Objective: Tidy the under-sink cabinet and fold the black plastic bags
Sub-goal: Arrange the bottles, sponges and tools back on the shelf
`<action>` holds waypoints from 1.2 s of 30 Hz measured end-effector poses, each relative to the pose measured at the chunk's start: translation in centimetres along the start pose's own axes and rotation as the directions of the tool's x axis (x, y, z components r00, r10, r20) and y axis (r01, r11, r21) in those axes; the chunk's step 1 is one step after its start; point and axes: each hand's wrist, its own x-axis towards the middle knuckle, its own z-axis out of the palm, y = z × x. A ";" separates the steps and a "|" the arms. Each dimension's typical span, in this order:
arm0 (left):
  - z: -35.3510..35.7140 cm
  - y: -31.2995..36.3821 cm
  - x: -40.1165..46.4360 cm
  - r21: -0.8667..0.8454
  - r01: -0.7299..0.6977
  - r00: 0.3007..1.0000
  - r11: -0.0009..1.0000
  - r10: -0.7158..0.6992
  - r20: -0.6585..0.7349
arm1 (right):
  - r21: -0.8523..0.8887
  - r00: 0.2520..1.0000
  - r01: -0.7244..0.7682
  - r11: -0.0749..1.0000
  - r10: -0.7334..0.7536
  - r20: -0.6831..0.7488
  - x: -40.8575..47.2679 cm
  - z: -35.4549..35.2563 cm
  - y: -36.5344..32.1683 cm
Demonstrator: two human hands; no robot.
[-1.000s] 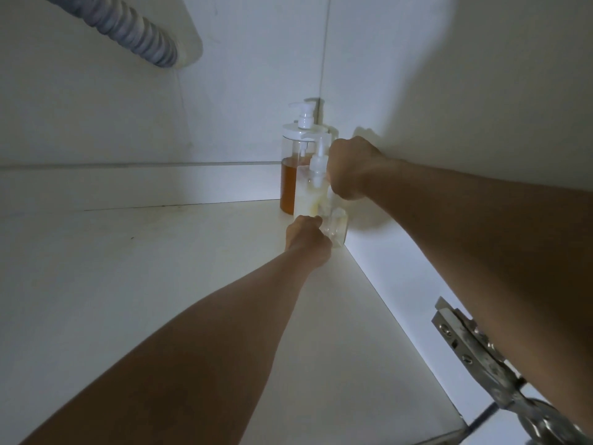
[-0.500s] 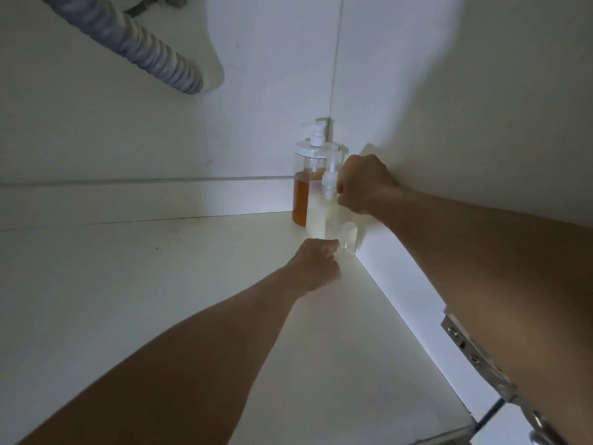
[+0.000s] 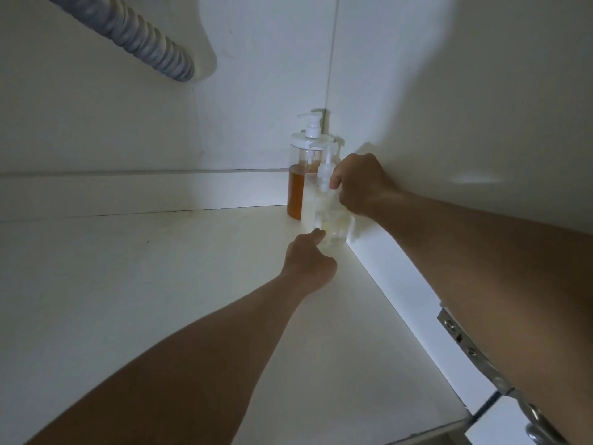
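A: Head view first — where do the bottles sit?

B: In the far right corner of the cabinet floor [image 3: 160, 300]. The amber pump bottle [image 3: 300, 181] stands farthest back, upright against the rear wall. Just in front of it is a clear pump bottle [image 3: 322, 200] with pale liquid, and nearest of the three a small clear jar [image 3: 335, 228], low beside the right wall.

A: And the hands?

B: The right hand [image 3: 359, 187] is clenched around the neck of the clear pump bottle, thumb near the pump — that grip is grasping it. The left hand [image 3: 309, 261] lies lower and nearer, fingers curled, one fingertip reaching to the foot of the small jar. It holds nothing that I can make out.

A: Which relation matters for the next move?

B: The bottles' long axes run straight up, and the held one lies directly under the right hand, so I'd judge that hand sets it. The small jar lies just beyond the left fingertip, so the left is nearer for that.

A: Any black bags?

B: None in view. Only the corrugated drain hose [image 3: 150, 46] at far left above, and a door hinge [image 3: 465, 348] near right.
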 end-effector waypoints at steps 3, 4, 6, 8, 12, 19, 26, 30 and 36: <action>-0.1 0.3 0.2 0.081 -0.002 0.999 0.997 -0.002 0.049 | -0.030 0.995 -0.048 0.998 0.045 -0.093 -1.1 0.8 0.1; -0.1 0.4 0.3 0.116 -0.012 0.998 0.993 0.004 0.066 | -0.040 0.995 -0.057 0.998 0.054 -0.084 -1.4 1.1 0.1; 0.0 0.7 0.4 0.174 -0.029 0.994 0.984 0.010 0.110 | -0.055 0.998 -0.061 0.997 0.061 -0.006 -1.9 1.9 0.0; 0.3 0.8 0.6 0.205 -0.038 0.990 0.978 0.009 0.138 | -0.063 0.998 -0.042 0.997 0.046 0.053 -2.1 2.6 0.2; 0.0 1.1 0.2 0.189 -0.038 0.989 0.981 0.009 0.151 | -0.071 0.995 -0.006 0.997 0.013 0.101 -2.1 2.6 0.5; -3.9 1.0 -1.4 0.160 0.023 0.999 0.987 -0.030 0.042 | -0.055 0.982 -0.002 0.999 0.012 0.190 -4.3 0.8 0.2; -9.5 0.4 -6.8 0.360 -0.046 0.998 0.932 0.030 0.051 | 0.052 0.954 -0.068 0.996 0.049 0.296 -8.1 -1.8 -2.4; -13.5 0.6 -11.9 0.432 0.008 0.992 0.902 -0.061 0.108 | 0.097 0.919 -0.012 0.995 -0.027 0.392 -11.6 -4.0 -5.6; -18.5 0.0 -20.3 0.477 0.117 0.918 0.871 -0.278 0.283 | 0.214 0.840 -0.055 0.975 -0.071 0.538 -17.7 -7.2 -12.0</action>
